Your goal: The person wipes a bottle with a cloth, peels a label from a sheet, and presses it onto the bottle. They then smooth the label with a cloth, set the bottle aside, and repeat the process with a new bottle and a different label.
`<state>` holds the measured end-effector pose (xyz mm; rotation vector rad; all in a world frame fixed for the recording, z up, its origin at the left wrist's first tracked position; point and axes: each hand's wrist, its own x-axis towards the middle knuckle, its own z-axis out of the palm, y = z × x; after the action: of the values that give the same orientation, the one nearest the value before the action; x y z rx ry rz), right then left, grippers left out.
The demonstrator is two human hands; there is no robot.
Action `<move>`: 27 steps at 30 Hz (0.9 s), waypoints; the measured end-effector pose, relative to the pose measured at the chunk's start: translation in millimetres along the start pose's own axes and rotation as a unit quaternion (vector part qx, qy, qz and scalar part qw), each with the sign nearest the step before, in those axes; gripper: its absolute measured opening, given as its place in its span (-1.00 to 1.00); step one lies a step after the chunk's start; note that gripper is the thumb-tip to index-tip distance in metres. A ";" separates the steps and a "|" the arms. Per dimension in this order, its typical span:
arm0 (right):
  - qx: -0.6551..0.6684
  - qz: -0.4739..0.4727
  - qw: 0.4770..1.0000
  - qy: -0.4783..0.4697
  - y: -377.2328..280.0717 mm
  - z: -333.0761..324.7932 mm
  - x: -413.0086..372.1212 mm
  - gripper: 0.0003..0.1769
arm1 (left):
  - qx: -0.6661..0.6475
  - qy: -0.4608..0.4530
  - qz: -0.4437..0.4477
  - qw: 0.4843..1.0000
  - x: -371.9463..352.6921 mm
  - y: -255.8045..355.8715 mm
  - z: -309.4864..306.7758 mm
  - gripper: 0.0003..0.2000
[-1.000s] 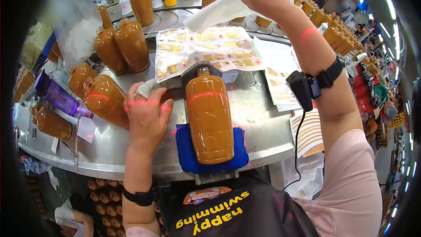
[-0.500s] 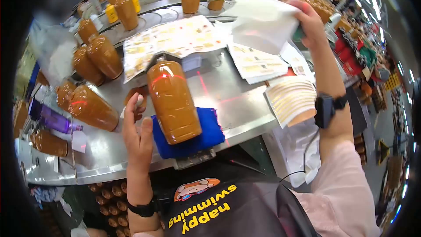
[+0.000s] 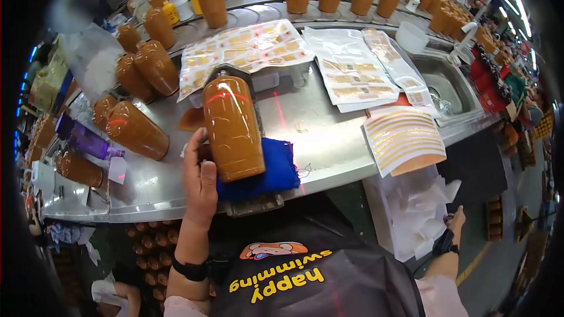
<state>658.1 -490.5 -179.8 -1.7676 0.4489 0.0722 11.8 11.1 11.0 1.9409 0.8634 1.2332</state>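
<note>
A glossy brown ceramic bottle [image 3: 235, 135] leans on a folded blue cloth [image 3: 279, 167] at the bench's front edge. My left hand [image 3: 201, 185] is at the bottle's left side, fingers stretched along it and thumb apart. Something small and white shows by its fingertips. Low on the right, my right hand [image 3: 455, 218] hangs beside a white bin [image 3: 382, 223] filled with crumpled white backing paper [image 3: 423, 205]. Its fingers look apart, with no sheet in them. Behind the bottle lies a printed sticker sheet [image 3: 247, 50].
More sticker sheets [image 3: 352, 73] and a gold-striped sheet [image 3: 405, 141] lie to the right, near a metal sink [image 3: 440, 76]. Brown bottles [image 3: 138, 129] rest on the left by a purple bottle [image 3: 82, 138]. Several more stand on the curved conveyor [image 3: 264, 9] behind.
My right hand has dropped from over the sheets to beside the bin, and the white sheet it held has left it. My left hand has come up against the bottle.
</note>
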 end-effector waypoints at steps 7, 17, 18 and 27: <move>0.080 -0.233 0.950 -0.195 -159.1 151.4 -146.8 -0.66 | 0.023 -0.021 -0.004 0.999 2.1 6.6 -1.4 -0.28; -0.103 -0.666 0.573 -0.466 -236.9 354.4 -407.1 -0.78 | -0.184 -0.055 -0.036 0.981 17.0 26.4 -32.1 -0.23; -0.127 -0.664 0.572 -0.464 -234.9 373.6 -416.9 -0.79 | -0.291 -0.109 -0.023 0.950 28.9 40.8 -40.6 -0.26; -0.344 -0.528 0.588 -0.507 -221.0 478.7 -460.1 -0.41 | -0.583 -0.245 0.330 0.701 95.3 94.1 1.2 -0.32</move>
<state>399.0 122.4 36.7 -2.0789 -1.6975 0.4189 61.1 35.9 132.9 1.2800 -0.8639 1.0525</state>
